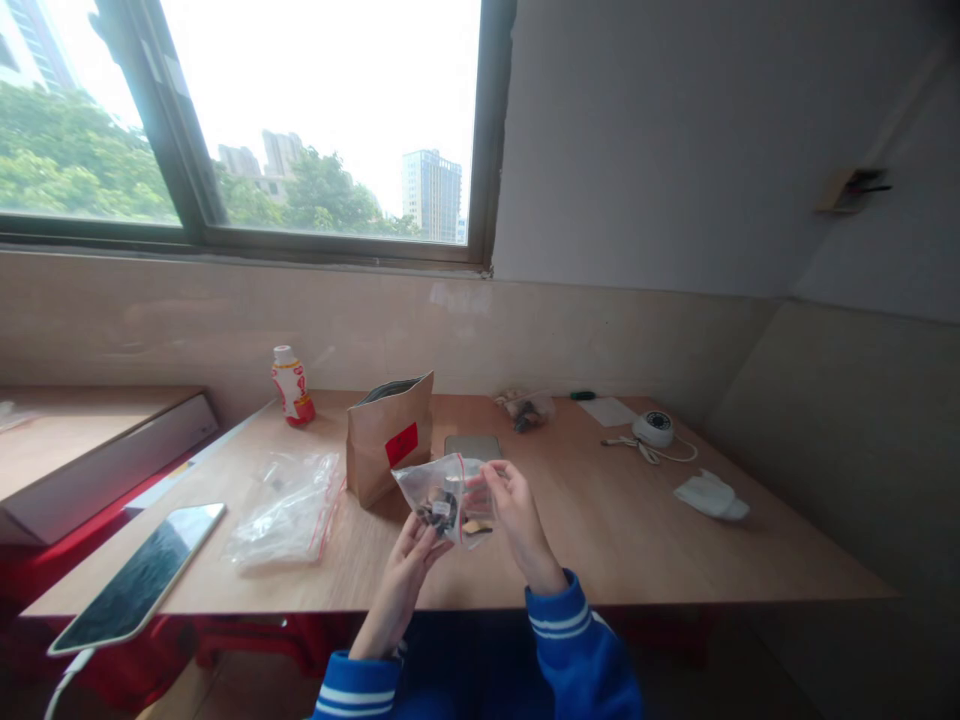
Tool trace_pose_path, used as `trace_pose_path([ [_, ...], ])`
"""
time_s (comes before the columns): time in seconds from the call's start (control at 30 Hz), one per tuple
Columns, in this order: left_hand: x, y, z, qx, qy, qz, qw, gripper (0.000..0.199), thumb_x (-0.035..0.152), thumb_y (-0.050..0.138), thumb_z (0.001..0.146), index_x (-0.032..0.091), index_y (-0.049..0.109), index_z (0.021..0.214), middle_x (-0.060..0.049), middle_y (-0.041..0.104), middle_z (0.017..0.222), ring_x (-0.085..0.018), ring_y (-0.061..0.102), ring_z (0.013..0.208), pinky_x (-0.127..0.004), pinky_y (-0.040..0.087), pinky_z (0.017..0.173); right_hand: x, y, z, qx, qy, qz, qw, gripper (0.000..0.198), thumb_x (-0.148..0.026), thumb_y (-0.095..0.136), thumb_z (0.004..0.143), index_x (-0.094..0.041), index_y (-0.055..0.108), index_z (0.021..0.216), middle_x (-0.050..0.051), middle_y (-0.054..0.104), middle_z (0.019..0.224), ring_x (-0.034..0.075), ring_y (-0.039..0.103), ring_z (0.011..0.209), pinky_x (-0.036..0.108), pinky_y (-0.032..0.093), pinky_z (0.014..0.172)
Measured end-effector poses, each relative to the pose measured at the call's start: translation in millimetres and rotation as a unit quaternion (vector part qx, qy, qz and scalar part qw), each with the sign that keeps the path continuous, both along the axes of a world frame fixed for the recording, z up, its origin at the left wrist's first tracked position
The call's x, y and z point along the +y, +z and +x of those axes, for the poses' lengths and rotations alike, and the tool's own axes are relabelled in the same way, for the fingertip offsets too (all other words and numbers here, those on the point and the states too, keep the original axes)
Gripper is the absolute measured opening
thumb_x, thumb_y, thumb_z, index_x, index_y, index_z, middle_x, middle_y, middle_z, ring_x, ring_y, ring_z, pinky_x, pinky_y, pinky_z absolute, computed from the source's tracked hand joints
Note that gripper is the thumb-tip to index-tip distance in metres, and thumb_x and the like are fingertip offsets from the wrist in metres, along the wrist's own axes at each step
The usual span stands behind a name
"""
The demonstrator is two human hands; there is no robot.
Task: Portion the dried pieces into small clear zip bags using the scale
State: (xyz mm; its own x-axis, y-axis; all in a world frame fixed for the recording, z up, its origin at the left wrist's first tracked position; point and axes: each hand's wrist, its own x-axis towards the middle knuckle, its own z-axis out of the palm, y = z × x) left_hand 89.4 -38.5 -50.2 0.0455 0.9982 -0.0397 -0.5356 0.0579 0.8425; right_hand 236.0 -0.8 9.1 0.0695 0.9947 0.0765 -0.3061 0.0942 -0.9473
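Both my hands are raised over the front middle of the table, holding a clear zip bag [424,485] with a red seal line. Dark small pieces and a white label show inside it; their kind cannot be made out. My left hand [411,550] grips the bag's lower left part from below. My right hand [514,495] pinches clear plastic at the right side, where a tan and dark piece [477,526] shows low down. Whether that plastic belongs to a second bag, I cannot tell. Just behind stands an open brown paper pouch [367,450] with a red label.
Clear zip bags [281,515] lie left, beside a large phone [142,570] on a cable. A red-and-white bottle [291,388] stands behind. A grey flat object [471,447], a filled bag [523,408], a dome camera [652,430] and a white cloth-like bundle [711,496] lie toward the right.
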Motion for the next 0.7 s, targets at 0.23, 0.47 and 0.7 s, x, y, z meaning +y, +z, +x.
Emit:
trace_pose_path([
  [0.23,5.7,7.5,-20.4,0.171,-0.043,0.022,0.984,0.044,0.037,0.08,0.061,0.016,0.068,0.098,-0.01,0.07,0.092,-0.023,0.063,0.082,-0.028,0.051,0.064,37.5,-1.2,-5.5,-0.242,0.059,0.086,0.965,0.019,-0.038,0.052,0.084,-0.019,0.055,0.086,0.001,0.065,0.072,0.015,0.064,0.057,0.025,0.05,0.051],
  [0.47,26.1,3.2,-35.2,0.2,0.028,0.025,0.979,0.043,0.038,0.079,0.057,0.018,0.07,0.095,-0.011,0.071,0.091,-0.029,0.064,0.081,-0.034,0.051,0.06,45.1,13.7,-13.7,-0.408,0.097,0.283,0.862,0.017,-0.012,0.05,0.082,-0.018,0.065,0.087,0.003,0.067,0.086,0.015,0.063,0.082,0.026,0.049,0.076],
  [0.7,25.4,1.6,-39.8,0.148,0.041,0.003,0.988,0.045,0.035,0.081,0.054,0.022,0.07,0.097,-0.011,0.071,0.101,-0.035,0.062,0.097,-0.044,0.052,0.076,59.7,10.0,-19.3,-0.485,0.283,0.29,0.775,0.018,-0.011,0.06,0.074,-0.017,0.07,0.089,0.001,0.07,0.08,0.015,0.063,0.072,0.021,0.048,0.064],
])
